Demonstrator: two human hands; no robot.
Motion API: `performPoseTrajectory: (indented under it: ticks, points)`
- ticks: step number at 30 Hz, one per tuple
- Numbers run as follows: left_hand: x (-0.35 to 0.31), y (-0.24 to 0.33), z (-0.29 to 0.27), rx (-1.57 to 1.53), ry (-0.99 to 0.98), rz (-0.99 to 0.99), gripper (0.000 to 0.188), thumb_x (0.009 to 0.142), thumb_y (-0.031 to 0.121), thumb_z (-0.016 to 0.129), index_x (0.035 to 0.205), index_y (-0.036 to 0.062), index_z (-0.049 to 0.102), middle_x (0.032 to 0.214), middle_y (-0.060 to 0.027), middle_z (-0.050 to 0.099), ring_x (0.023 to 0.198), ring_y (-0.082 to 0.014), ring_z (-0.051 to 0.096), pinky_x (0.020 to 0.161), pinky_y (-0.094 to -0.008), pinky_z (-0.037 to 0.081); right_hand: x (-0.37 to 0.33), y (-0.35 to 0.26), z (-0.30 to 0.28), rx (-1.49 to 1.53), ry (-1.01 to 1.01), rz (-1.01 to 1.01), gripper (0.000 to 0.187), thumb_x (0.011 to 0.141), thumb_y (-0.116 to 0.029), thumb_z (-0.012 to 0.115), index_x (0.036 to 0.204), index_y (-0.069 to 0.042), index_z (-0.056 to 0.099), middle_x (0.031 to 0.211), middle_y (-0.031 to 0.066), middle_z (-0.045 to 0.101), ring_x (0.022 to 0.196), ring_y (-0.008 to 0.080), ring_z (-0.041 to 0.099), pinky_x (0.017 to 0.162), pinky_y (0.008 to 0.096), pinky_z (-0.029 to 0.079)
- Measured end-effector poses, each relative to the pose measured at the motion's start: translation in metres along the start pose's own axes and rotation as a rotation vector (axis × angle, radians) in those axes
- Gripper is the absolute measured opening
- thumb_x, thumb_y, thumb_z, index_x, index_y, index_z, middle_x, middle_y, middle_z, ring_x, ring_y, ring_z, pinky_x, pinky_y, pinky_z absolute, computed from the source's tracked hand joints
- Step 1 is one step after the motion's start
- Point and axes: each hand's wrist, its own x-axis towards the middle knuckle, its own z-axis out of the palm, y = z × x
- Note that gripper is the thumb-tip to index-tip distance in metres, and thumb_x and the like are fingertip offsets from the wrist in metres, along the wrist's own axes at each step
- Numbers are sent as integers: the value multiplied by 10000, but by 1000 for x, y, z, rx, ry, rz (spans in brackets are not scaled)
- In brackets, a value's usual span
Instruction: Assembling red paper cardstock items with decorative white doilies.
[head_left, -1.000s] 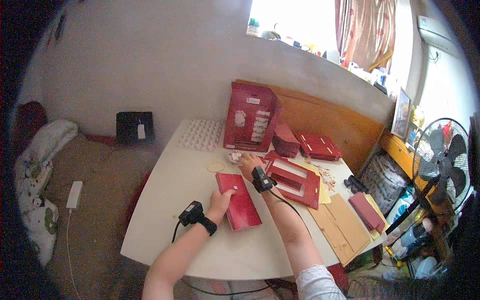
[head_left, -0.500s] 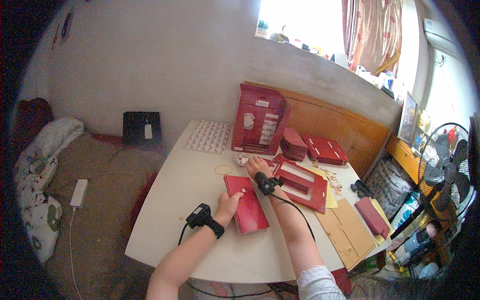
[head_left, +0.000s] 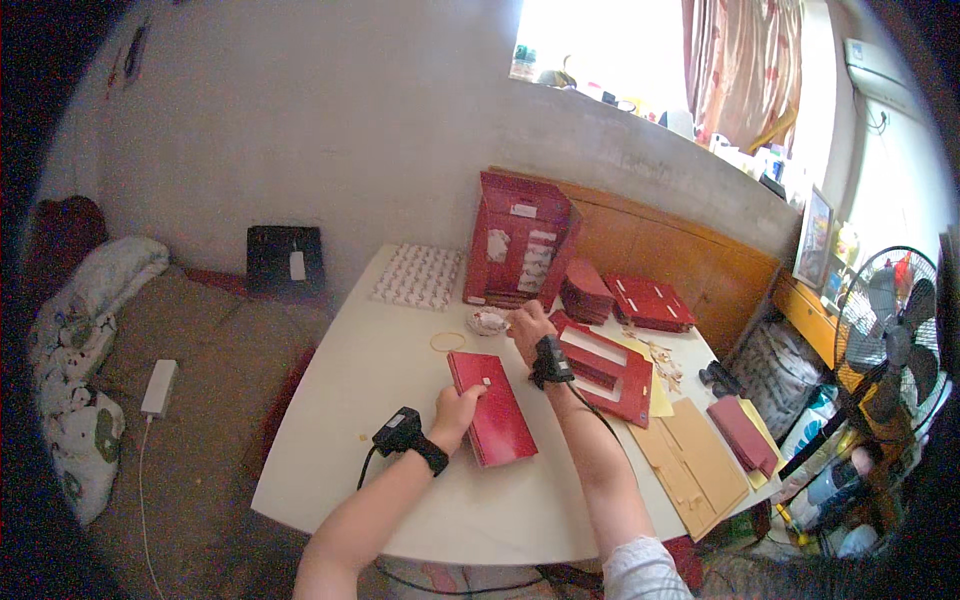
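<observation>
My left hand (head_left: 457, 412) grips the near left side of a flat red cardboard box (head_left: 495, 420), its thumb lying on top near a small white square. The box is tilted on the white table (head_left: 390, 480). My right hand (head_left: 530, 332) is held over the table beyond the box, with fingers drawn together; whatever is between them is too small to tell. Just left of those fingertips lies a small white-and-red patterned pile (head_left: 487, 320). Right of that hand, red cardboard frames with cut-out windows (head_left: 632, 392) lie partly behind my wrist.
An upright red display box (head_left: 518, 240) stands at the back, beside a patterned sheet (head_left: 418, 275). Red panels (head_left: 650, 302), a rounded red stack (head_left: 586, 290) and tan cardboard (head_left: 690, 470) occupy the right. A rubber band (head_left: 447, 342) lies left; a fan (head_left: 895, 345) stands far right.
My right hand has shifted right, away from the patterned pile, which now shows more fully. My left hand and the red box have stayed almost in place.
</observation>
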Motion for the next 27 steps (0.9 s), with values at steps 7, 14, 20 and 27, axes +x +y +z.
performPoseTrajectory:
  ticks: [7, 14, 20, 27]
  points:
    - [2, 2, 10, 25, -33, 7, 250, 720, 226, 556, 785, -7, 623, 724, -90, 619, 665, -167, 573, 626, -297, 437, -28, -3, -72, 541, 54, 440, 140, 783, -141, 573, 794, -1, 559, 671, 84, 578, 593, 155, 568, 535, 284, 450]
    - [-4, 3, 11, 129, -21, 159, 666, 690, 75, 619, 1204, -56, 216, 1122, -194, 443, 995, -232, 481, 854, -309, 382, -72, -45, -142, 1095, -179, 711, 240, 887, -255, 437, 885, -29, 517, 721, 70, 590, 613, 124, 575, 544, 247, 484]
    - [-8, 4, 12, 147, -57, 264, 839, 681, 60, 643, 1270, -21, 52, 1215, -220, 340, 1112, -268, 396, 940, -327, 321, -92, -56, -160, 1567, -96, 862, 327, 887, -329, 408, 972, -25, 491, 866, 122, 580, 811, 195, 589, 680, 270, 498]
    - [10, -20, 5, 209, -14, 395, 831, 694, 117, 650, 1269, -40, 71, 1219, -238, 330, 1126, -279, 384, 942, -338, 321, -92, -69, -158, 1240, -64, 825, 237, 827, -106, 524, 1024, 6, 455, 927, 108, 558, 857, 181, 571, 745, 291, 492]
